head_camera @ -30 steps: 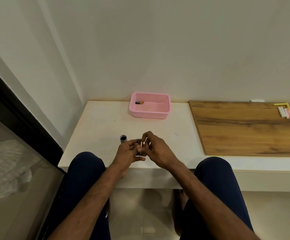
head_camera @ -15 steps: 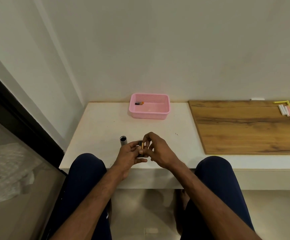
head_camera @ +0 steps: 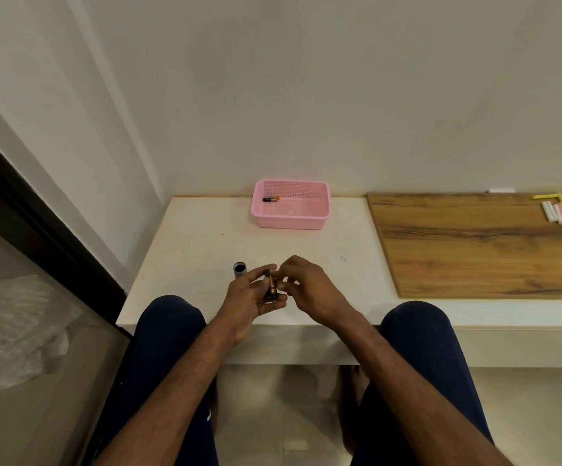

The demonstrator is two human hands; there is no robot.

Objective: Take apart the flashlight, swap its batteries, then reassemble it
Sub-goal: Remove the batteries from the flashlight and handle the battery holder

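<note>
1. Flashlight tube (head_camera: 240, 270): upright on the tabletop (head_camera: 192, 250), open end up, just beside the left hand at its 10 o'clock, untouched.
2. Left hand (head_camera: 247, 299): palm up over the near edge of the tabletop, fingers curled round a battery (head_camera: 272, 286) and holding it.
3. Battery: between the two hands, long axis roughly 12 to 6 o'clock, dark end toward 12.
4. Right hand (head_camera: 309, 285): at 3 o'clock of the battery, fingers bunched narrow by its upper end. Touching it or just short of it, cannot tell.
5. For the coming move, as a judgement: tube at 10 o'clock from the battery, on the left hand's side and nearer to it than to the right. Battery axis and upright tube not yet in line, so needing one brought to the other.
6. Pink basket (head_camera: 289, 223): well apart at 12 o'clock, with a second battery (head_camera: 271, 199) lying 9 to 3 inside.
7. Wooden board (head_camera: 474, 250) with chalk sticks (head_camera: 553, 211): far off at 2 o'clock.
</note>
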